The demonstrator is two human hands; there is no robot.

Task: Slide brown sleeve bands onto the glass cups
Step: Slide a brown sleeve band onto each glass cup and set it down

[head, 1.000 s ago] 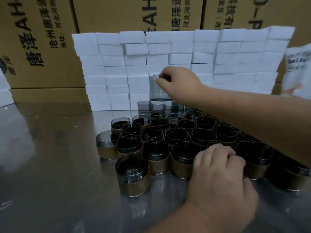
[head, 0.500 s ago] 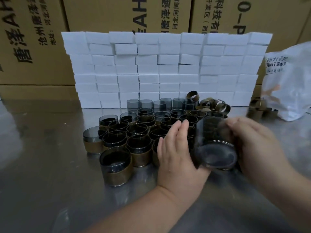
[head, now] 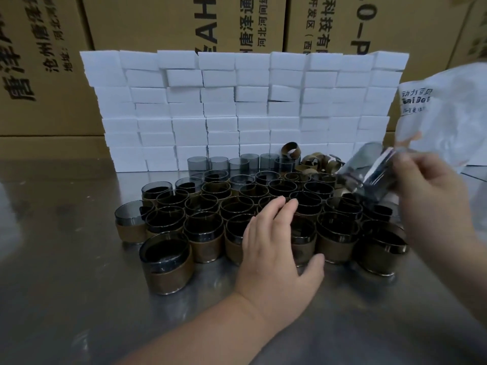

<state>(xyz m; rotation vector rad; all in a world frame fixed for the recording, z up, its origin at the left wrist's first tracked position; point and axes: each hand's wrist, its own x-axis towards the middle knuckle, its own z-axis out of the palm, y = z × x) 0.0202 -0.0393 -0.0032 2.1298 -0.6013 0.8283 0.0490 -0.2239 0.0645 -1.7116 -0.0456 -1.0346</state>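
Grey glass cup (head: 369, 175): smoky, with no band on it, tilted well over and blurred; it is held up off the table at 3 o'clock in the view, above the right-hand edge of the crowd of cups.
Right hand (head: 432, 196): at 3 o'clock, fingers curled round the tilted cup and gripping it (which end is the mouth is lost in the blur).
Left hand (head: 274, 248): at 6 o'clock, palm down, fingers straight and close together, pointing toward 12 o'clock, thumb spread wide toward 3 o'clock. It holds nothing and lies over the front rows of cups; whether it presses on their rims I cannot tell.
Banded cups (head: 203, 238): dark glass with brown sleeves round the lower part, standing upright and packed side by side in the middle of the view.
Bare cups (head: 218, 164): a short row of grey glasses without sleeves at 12 o'clock of the banded ones, just before the white wall.
Sleeve bands (head: 316, 162): loose brown loops heaped at 1 o'clock of the cups, one standing on edge.
Table (head: 52, 259): shiny steel, carrying everything.
Foam blocks (head: 237, 101): white, stacked as a wall at 12 o'clock.
Cartons (head: 158, 22): brown cardboard with black print, behind the wall.
Bag (head: 448, 114): white plastic, at 2 o'clock, behind the right hand.
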